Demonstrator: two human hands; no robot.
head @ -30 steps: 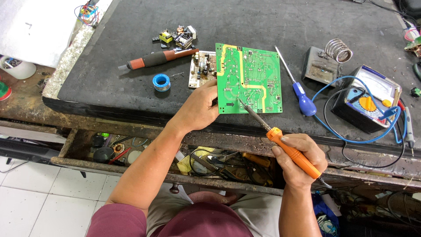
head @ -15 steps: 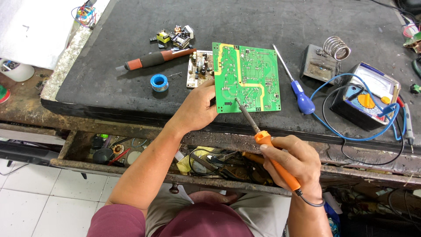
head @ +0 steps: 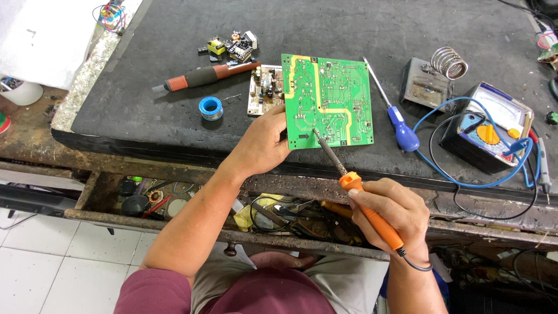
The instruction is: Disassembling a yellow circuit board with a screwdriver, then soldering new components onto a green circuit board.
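Iron (head: 363,200) slants up-left from the right hand (head: 388,212), which grips its orange handle; its tip touches the board (head: 327,100), whose near-left corner the left hand (head: 263,145) pinches.

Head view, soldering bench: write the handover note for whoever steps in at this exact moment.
Left hand: holds the green circuit board by its lower left edge, flat on the dark bench mat.
Right hand: grips the orange-handled soldering iron, tip on the board's lower middle, among the solder joints.
Nearby: blue solder spool, blue-handled screwdriver, iron stand with coil, multimeter with leads, smaller board, red and black tool.
Done: board lies solder side up, iron applied.
Left: whether the joint is finished cannot be told; the iron is not back on its stand.
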